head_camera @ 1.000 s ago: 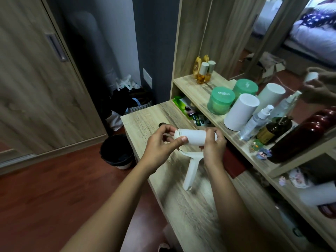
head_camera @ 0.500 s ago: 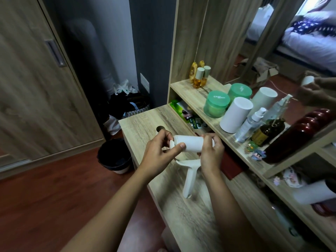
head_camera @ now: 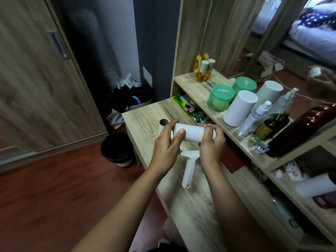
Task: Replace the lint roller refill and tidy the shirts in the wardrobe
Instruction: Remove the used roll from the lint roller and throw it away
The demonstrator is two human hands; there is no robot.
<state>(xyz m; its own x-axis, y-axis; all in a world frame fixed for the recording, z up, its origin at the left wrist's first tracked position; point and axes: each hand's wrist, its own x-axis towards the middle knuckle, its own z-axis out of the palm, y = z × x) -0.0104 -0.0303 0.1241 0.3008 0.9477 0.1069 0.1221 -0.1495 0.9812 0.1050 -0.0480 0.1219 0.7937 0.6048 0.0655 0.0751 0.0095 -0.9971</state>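
Observation:
A white lint roller is held level above the wooden dresser top [head_camera: 143, 113]. Its white roll [head_camera: 193, 132] lies sideways between my hands and its white handle [head_camera: 189, 169] hangs down toward me. My left hand [head_camera: 166, 142] pinches the roll's left end, thumb over the end cap. My right hand [head_camera: 211, 144] grips the roll's right end and the frame there. The wardrobe's wooden sliding door [head_camera: 36, 84] stands shut at the left; no shirts are in view.
A shelf to the right holds a tall white cylinder [head_camera: 240, 108], green jars [head_camera: 221, 97], spray bottles [head_camera: 254, 117] and a dark red bottle [head_camera: 301, 130]. A black bin [head_camera: 117, 149] stands on the red floor beside the dresser. A mirror [head_camera: 291, 33] rises behind the shelf.
My hands and the roller stay in nearly the same grip. The left thumb has shifted onto the roll's end. The view has tilted a little.

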